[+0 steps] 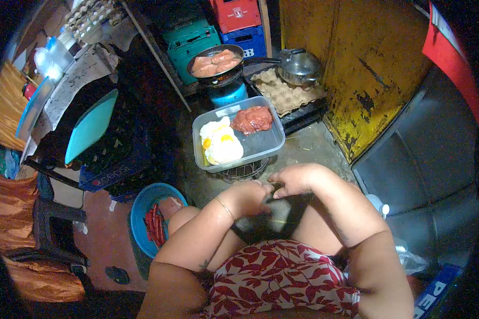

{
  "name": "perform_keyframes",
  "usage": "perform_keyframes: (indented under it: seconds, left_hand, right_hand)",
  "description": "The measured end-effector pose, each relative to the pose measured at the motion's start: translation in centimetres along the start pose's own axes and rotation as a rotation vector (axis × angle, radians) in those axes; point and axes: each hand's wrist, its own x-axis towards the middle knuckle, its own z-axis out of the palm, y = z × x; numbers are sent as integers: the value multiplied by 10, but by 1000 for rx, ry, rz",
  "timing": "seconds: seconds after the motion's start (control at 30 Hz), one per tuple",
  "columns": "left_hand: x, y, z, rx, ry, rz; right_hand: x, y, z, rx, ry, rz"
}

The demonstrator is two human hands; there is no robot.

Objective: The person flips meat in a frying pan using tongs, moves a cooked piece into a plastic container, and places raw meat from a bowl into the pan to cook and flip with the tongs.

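Observation:
My left hand, with a thin bracelet at the wrist, and my right hand meet above my lap. The fingers of both are curled and close together; whatever may be between them is too small to make out. Just beyond them a clear plastic container rests on a round wire stand. Fried eggs fill its left side, and a mound of reddish meat lies at its back right. Behind it, a black frying pan holds pinkish-red pieces of meat on a stove.
A lidded pot stands on an egg carton right of the pan. Left of my knee, a blue basin holds red sausage-like pieces. Crates stack behind; a yellow rusty panel is at right.

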Motion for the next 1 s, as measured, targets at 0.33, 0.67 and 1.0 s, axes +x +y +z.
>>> perform_keyframes:
  seconds: [0.33,0.67,1.0]
  left_hand:
    - [2,1,1,-12,8,-21]
    - [-130,-65,-44,-188,1043,-570]
    - [-305,-164,232,-328,676,-1455]
  right_hand:
    - [-4,-3,-3,8,-28,13]
    - [-18,-8,-13,24,-64,34]
    - [-9,-7,-9,79,19,23]
